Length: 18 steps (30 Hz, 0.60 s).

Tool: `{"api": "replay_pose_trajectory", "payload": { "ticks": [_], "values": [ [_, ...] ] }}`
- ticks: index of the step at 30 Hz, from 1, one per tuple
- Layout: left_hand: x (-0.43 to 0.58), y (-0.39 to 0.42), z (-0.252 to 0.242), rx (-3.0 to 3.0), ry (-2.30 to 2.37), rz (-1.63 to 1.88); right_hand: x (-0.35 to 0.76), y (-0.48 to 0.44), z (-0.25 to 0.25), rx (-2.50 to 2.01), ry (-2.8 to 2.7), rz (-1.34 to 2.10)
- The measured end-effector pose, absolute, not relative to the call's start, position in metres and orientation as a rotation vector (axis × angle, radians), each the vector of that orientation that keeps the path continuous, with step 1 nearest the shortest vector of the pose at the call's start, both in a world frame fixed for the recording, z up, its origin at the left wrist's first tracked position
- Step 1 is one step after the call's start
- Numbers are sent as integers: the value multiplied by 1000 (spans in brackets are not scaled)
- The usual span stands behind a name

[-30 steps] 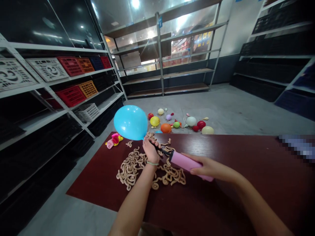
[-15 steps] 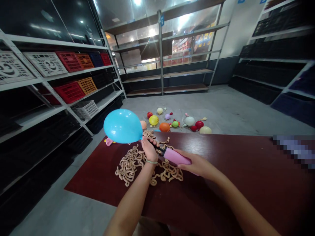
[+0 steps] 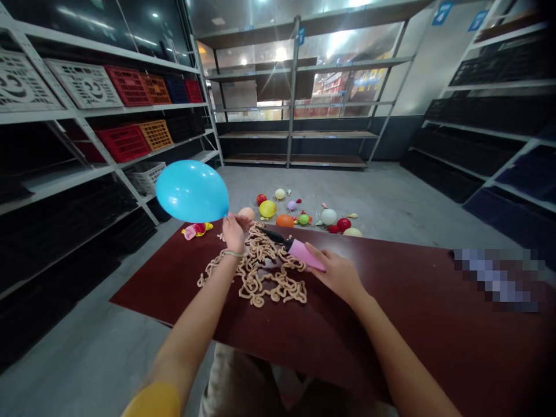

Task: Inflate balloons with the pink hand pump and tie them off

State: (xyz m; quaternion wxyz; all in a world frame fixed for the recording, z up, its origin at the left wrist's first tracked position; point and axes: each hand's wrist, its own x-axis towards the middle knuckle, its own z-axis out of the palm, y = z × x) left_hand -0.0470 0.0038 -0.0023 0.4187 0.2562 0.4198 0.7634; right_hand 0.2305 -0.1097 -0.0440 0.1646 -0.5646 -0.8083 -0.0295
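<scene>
My left hand (image 3: pixel 236 230) pinches the neck of an inflated blue balloon (image 3: pixel 191 191) and holds it up over the left part of the dark red table (image 3: pixel 391 301). The balloon's neck is off the pump nozzle. My right hand (image 3: pixel 336 273) is wrapped round the body of a pink hand pump (image 3: pixel 302 252) with a black nozzle pointing left, just above the table. Under both hands lies a heap of tan uninflated long balloons (image 3: pixel 260 275).
Several inflated balloons (image 3: pixel 304 213) in mixed colours lie on the grey floor beyond the table. A pink and yellow balloon scrap (image 3: pixel 195 229) lies near the table's far left corner. Metal shelves with coloured crates (image 3: pixel 125 113) line the left; more shelving stands behind and right.
The blue balloon came off the pump nozzle and my left hand carried it up and to the left. The pump stayed in my right hand, and the view tilted upward.
</scene>
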Motion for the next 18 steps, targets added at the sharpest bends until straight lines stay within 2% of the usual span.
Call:
{"api": "replay_pose_trajectory", "payload": {
  "ticks": [8, 14, 18],
  "values": [
    [-102, -16, -8, 837, 1119, 1835, 204, -98, -54, -1560, -2325, -245],
    [-67, -15, -28, 906, 1113, 1735, 196, -92, -72, -1476, -2328, -280],
    [-37, -21, -46, 1160, 1166, 1617, 199, -91, -81, -1472, -2274, -283]
  ]
}}
